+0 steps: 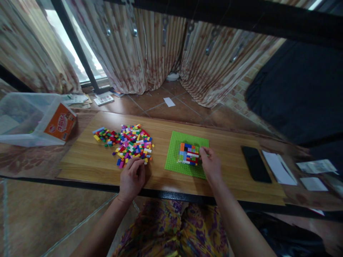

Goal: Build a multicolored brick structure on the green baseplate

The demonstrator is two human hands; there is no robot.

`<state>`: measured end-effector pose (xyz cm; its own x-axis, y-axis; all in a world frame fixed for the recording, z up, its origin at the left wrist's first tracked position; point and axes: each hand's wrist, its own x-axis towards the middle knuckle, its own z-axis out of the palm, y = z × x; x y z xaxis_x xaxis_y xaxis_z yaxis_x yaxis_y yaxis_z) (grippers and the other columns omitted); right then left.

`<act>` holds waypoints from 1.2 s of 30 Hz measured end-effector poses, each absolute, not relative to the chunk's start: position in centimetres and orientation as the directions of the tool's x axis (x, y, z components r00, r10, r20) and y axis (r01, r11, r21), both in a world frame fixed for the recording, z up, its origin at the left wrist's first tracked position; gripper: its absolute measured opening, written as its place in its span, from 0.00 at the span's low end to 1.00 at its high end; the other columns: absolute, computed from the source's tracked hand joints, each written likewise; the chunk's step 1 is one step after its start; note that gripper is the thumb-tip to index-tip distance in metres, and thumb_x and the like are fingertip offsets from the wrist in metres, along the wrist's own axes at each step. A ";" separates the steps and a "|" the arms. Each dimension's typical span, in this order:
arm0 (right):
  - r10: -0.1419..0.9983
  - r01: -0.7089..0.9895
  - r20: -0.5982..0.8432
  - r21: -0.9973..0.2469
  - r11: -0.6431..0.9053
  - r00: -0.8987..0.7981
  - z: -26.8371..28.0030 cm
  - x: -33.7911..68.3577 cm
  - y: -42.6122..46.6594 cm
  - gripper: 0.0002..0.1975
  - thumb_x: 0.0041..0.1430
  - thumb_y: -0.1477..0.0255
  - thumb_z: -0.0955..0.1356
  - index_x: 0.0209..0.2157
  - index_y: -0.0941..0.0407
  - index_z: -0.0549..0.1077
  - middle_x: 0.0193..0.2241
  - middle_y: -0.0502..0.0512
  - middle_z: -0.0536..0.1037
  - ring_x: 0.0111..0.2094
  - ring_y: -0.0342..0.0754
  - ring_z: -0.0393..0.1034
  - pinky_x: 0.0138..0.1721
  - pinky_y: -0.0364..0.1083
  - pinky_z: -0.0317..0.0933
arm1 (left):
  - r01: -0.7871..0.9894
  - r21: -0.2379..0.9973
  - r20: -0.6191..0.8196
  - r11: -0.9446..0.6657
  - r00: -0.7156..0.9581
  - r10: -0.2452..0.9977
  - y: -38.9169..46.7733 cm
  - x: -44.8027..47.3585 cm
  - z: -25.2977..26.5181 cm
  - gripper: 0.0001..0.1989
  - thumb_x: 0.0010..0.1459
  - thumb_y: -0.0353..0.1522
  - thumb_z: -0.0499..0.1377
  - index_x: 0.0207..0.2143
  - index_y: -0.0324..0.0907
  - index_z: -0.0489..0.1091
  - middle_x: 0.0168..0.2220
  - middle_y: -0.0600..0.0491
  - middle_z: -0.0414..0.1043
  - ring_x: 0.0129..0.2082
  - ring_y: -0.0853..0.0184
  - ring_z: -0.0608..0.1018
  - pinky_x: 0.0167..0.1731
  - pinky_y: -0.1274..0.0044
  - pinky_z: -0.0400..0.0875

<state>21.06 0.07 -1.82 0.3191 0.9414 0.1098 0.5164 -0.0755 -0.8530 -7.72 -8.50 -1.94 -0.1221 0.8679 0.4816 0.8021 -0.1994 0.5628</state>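
Note:
A block-like build of multicoloured toy bricks point(184, 157) sits on a green baseplate point(173, 153), with a gap in its top toward the back left. My right hand point(211, 165) is at the build's right side, thumb and fingers pinched together; what they hold, if anything, is too small to make out. To the left lies a spread pile of loose toy bricks point(134, 142) in many colours. At the pile's near edge rests my left hand point(132, 178), fingers curled down by a few bricks. Its fingertips are partly hidden, so any brick in them does not show clearly.
Both hands work over a wooden board point(158, 142). A black phone point(255, 164) and white paper point(278, 167) lie to the right. At far left stands a clear plastic bin point(26, 137) with an orange label. Curtains point(150, 53) hang behind.

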 end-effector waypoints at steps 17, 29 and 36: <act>0.940 0.751 0.176 -0.651 -0.111 0.292 -1.5 18.7 -0.2 0.35 0.53 0.46 0.64 0.51 0.60 0.69 0.42 0.67 0.76 0.40 0.58 0.72 0.41 0.54 0.63 | 0.805 0.561 0.480 -0.194 -0.125 0.868 -8.5 -7.6 -1.9 0.06 0.60 0.29 0.54 0.37 0.42 0.70 0.39 0.48 0.72 0.39 0.65 0.77 0.40 0.75 0.72; 0.972 0.630 0.067 -0.771 -0.091 0.223 -1.3 20.3 0.6 0.29 0.59 0.49 0.59 0.44 0.59 0.74 0.41 0.64 0.78 0.42 0.55 0.72 0.44 0.53 0.63 | 0.814 0.543 0.492 -0.205 -0.111 0.863 -8.5 -7.7 -2.0 0.06 0.60 0.29 0.54 0.37 0.41 0.71 0.40 0.47 0.73 0.40 0.65 0.77 0.40 0.75 0.72; 0.981 0.627 0.097 -0.779 -0.029 0.166 -2.3 21.2 0.1 0.28 0.58 0.52 0.62 0.47 0.59 0.73 0.42 0.64 0.78 0.41 0.55 0.73 0.45 0.54 0.64 | 0.814 0.545 0.490 -0.200 -0.115 0.864 -8.4 -7.5 -1.6 0.06 0.61 0.29 0.54 0.36 0.42 0.71 0.39 0.48 0.73 0.39 0.65 0.77 0.39 0.75 0.73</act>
<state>21.25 0.08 -2.34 0.1657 0.9814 0.0974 0.6268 -0.0286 -0.7787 -7.47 -8.40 -1.57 -0.1153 0.8640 0.4902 0.8144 -0.2004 0.5446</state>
